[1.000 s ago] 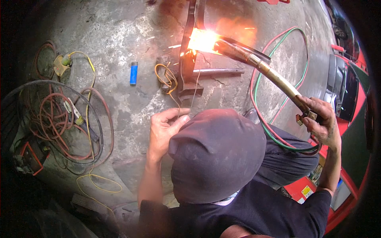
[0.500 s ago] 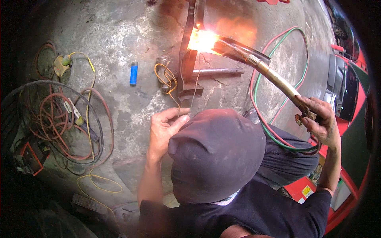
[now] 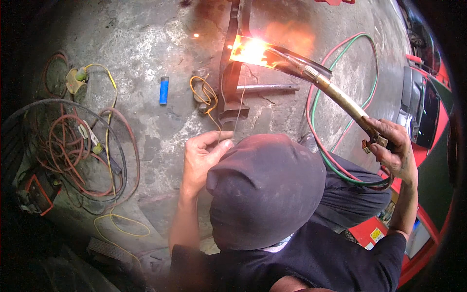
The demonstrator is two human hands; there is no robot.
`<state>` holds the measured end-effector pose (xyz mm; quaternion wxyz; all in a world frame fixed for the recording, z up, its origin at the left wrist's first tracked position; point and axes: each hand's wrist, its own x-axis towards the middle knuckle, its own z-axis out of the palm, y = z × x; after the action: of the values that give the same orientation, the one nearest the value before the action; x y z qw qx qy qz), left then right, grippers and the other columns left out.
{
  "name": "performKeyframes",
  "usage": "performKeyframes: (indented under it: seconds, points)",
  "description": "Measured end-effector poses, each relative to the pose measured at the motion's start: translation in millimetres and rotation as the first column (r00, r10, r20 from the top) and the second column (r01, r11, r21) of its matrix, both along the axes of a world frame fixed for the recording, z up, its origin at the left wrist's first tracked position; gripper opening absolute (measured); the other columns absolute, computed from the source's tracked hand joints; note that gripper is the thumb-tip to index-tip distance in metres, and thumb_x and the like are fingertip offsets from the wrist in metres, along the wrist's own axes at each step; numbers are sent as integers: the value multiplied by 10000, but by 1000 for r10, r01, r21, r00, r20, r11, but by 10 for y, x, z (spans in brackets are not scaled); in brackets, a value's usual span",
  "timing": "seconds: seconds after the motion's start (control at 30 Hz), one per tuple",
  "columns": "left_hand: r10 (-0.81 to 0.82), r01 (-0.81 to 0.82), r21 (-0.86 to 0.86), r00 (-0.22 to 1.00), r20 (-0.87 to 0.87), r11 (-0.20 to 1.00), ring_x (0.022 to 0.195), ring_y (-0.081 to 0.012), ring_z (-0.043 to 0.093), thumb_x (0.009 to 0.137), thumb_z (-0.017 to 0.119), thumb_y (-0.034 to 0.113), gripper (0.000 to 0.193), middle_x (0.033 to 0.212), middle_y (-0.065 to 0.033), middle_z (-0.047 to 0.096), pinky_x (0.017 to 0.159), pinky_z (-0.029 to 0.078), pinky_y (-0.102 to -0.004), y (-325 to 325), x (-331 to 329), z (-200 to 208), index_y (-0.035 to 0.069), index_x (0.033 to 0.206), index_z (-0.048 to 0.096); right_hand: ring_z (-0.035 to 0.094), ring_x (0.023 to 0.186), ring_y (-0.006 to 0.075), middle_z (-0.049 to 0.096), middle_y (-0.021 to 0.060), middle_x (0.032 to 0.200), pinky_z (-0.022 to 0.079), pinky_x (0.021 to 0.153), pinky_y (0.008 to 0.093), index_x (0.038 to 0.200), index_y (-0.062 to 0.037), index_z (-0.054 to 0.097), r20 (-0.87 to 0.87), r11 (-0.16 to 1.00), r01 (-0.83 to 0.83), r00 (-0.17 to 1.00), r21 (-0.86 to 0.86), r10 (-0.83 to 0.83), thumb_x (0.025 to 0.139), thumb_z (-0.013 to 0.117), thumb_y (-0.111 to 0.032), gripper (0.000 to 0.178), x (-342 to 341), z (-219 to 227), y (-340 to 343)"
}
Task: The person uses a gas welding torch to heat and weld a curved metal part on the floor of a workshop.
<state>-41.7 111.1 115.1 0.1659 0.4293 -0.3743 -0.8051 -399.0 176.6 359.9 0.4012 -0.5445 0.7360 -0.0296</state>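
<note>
My right hand [image 3: 391, 146], at the right, is wrapped round the valve end of a brass gas torch [image 3: 343, 99]. A bright flame [image 3: 255, 48] burns at its far tip, against a dark steel bar [image 3: 229, 82] standing lengthwise in front of me. My left hand [image 3: 202, 158] is closed in a pinch near the middle. Thin filler wire [image 3: 238, 117] runs up from beside these fingers to the flame. An orange wire coil [image 3: 204, 95] lies just beyond, one end reaching the same hand. Glare hides the heated spot; a rounded dark cloth shape, seemingly my knee [image 3: 267, 190], covers part of my fingertips.
Red and green hoses [image 3: 311, 117] loop from the torch along the right. A blue lighter [image 3: 164, 91] and a metal rod [image 3: 267, 88] lie on the concrete floor. Tangled cables and hoses [image 3: 63, 146] fill the left, with a red-edged box [image 3: 39, 194]. Red equipment [image 3: 367, 231] stands at the right.
The flame's glow has shifted slightly, and a spark now shows to the left of the steel bar. Both hands stay almost in the same place.
</note>
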Motion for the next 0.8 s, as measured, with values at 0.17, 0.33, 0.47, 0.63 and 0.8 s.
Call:
performKeyframes:
  seconds: [0.17,0.33,0.47,0.63,0.8]
  points:
    - [-19,19,-13,1000,16,1000,760,-89,667,916,724,74,268,869,-89,744,685,533,-235,3,15,-14,-95,1123,710,513,618,143,540,78,742,402,580,321,1337,-22,645,1,998,34,999,43,-35,766,731,-112,584,19,14,-12]
    - [-24,24,-18,999,23,1000,762,-86,664,915,724,71,266,865,-84,741,688,532,-234,-12,9,11,-95,1123,709,518,626,144,543,80,745,402,581,323,1334,-23,648,-3,999,27,1000,31,-27,765,734,-122,585,1,0,-4]
    - [-17,17,18,1000,7,1000,770,-91,665,916,725,72,273,872,-89,739,692,533,-233,0,12,-11,-99,1128,703,520,640,143,552,78,755,404,585,325,1333,-27,650,-10,999,14,1000,35,-14,763,737,-131,586,-6,2,-8]
    - [-9,9,34,1000,-5,999,771,-96,669,921,724,75,282,874,-92,737,695,539,-235,-23,-3,12,-104,1136,696,509,639,143,544,76,753,399,585,326,1340,-32,647,2,998,39,999,40,-40,775,738,-136,581,5,0,-6]
    - [22,-20,77,999,-30,997,768,-105,678,921,721,68,281,860,-94,734,695,547,-241,-16,-15,25,-102,1142,695,501,639,142,537,73,752,395,583,321,1348,-35,641,10,999,20,1000,26,-20,790,740,-139,576,-31,-23,10]
